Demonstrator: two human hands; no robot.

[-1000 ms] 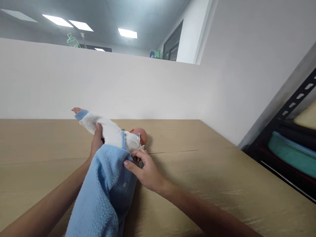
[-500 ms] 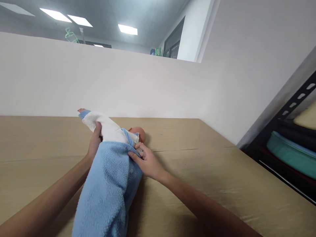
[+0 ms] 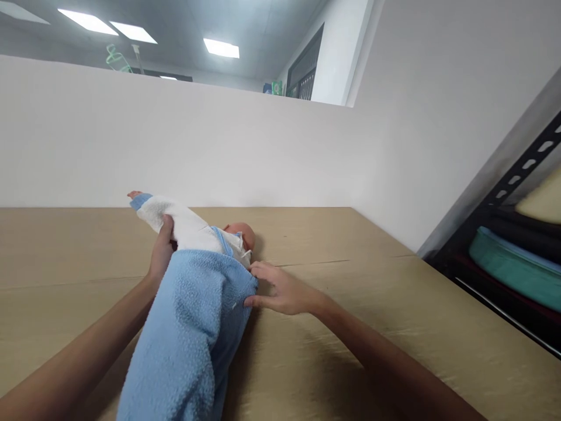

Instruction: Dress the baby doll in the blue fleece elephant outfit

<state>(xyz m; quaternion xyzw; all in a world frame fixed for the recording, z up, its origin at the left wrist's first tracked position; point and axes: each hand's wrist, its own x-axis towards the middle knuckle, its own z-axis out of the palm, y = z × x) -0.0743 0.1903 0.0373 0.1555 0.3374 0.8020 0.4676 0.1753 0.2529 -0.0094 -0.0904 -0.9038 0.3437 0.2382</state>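
Observation:
A doll (image 3: 242, 233) lies on its side on the wooden table (image 3: 307, 339), its head toward the wall. It wears a white top (image 3: 190, 231) with blue trim, one sleeved arm stretched to the upper left, and fluffy blue trousers (image 3: 188, 316) reaching the bottom edge. My left hand (image 3: 163, 245) is wrapped round the white sleeve near the doll's shoulder, thumb on top. At the right side of the blue waistband is my right hand (image 3: 278, 289), its thumb and fingers apart and the fingertips touching the cloth edge.
A white wall (image 3: 219, 152) rises behind the table. On the right stands a black slotted rack (image 3: 495, 199) with folded green (image 3: 517, 266) and cream (image 3: 543, 199) cloth on it.
My right hand has let go of the waistband and shifted right, its fingers spreading. My left hand keeps its hold. The whole view has shifted slightly.

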